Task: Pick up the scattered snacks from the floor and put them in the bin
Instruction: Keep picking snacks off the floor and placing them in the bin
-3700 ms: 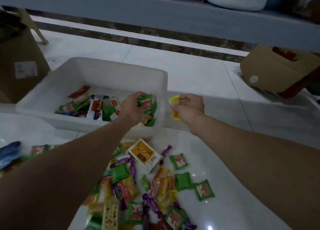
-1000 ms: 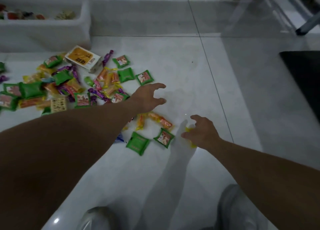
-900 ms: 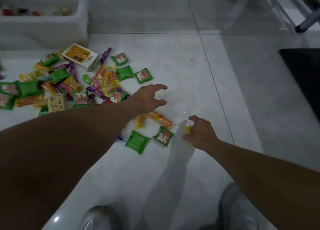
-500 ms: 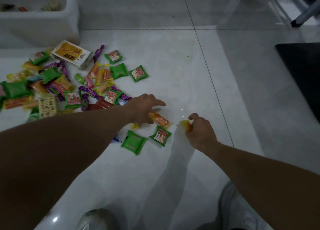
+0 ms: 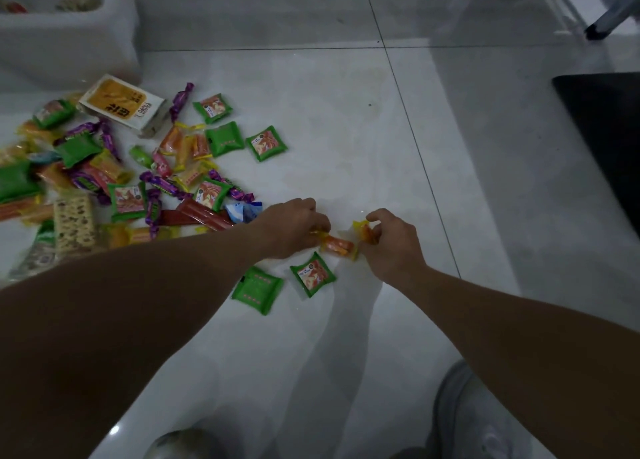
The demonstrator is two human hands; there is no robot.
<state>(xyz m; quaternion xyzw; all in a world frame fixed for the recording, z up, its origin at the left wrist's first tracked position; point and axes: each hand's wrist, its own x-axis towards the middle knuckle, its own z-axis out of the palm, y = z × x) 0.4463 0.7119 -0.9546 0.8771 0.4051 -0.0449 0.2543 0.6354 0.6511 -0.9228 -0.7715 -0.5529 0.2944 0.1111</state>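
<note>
Glossy white tile floor [image 5: 346,129] fills the view, with dark grout lines crossing it. White plastic bin [image 5: 69,50] sits top left on the floor. We see a few items inside, too blurred to name. Black flat mat [image 5: 609,140] is at the right edge, well apart from the snacks.

Scattered snack pile [image 5: 121,195] lies on the floor left of centre, just in front of the bin. We make out green square packets, purple twist wraps and orange and yellow bars. White-and-yellow cardboard carton [image 5: 121,105] lies flat at the pile's far edge, nearest the bin.

Grey shoe [image 5: 478,417] is bottom right.

Left hand [image 5: 294,226] is down at the floor just right of the pile. Its fingers are curled and clamped on the left end of an orange candy in a clear yellow-edged wrapper [image 5: 337,245]. Right hand [image 5: 391,244] is just beside it, thumb and fingers pinched on a small yellow-wrapped candy [image 5: 363,232]. That candy is close against the orange candy's right end; we cannot tell if they touch.

Plain green packet [image 5: 258,289] and printed green packet [image 5: 312,274] lie side by side on the floor, just nearer us than the hands.
</note>
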